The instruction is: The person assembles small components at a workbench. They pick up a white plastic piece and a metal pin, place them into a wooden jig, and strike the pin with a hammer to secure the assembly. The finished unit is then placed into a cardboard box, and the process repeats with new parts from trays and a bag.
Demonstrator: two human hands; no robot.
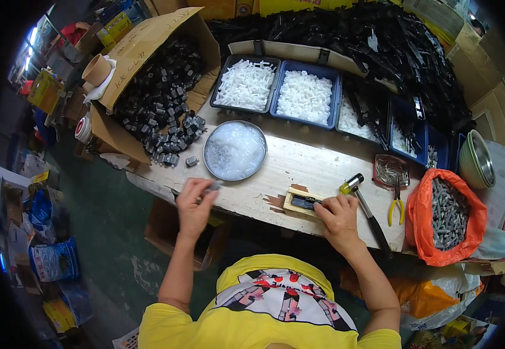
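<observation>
My left hand (194, 203) is raised over the table's front edge, thumb and fingers pinching a small grey piece (214, 185) whose details are blurred. Below the round metal dish (206, 152) of glossy whitish, translucent material, it hovers apart from the tabletop. My right hand (339, 218) has its fingers curled at the right end of a pale wooden holder (288, 205). Inside that holder lies a narrow black part (303, 202), its right end under my fingertips. A hammer (367, 210) with a yellow-and-black head lies just right of this hand.
A tipped carton (142, 64) spills grey-black blocks (174, 131) at left. Bins of white plastic pieces (305, 96) line the back, before heaped black parts (345, 35). Yellow-handled pliers (396, 210), a red tray (380, 168) of metal pins and an orange bag (418, 227) of grey pieces stand right.
</observation>
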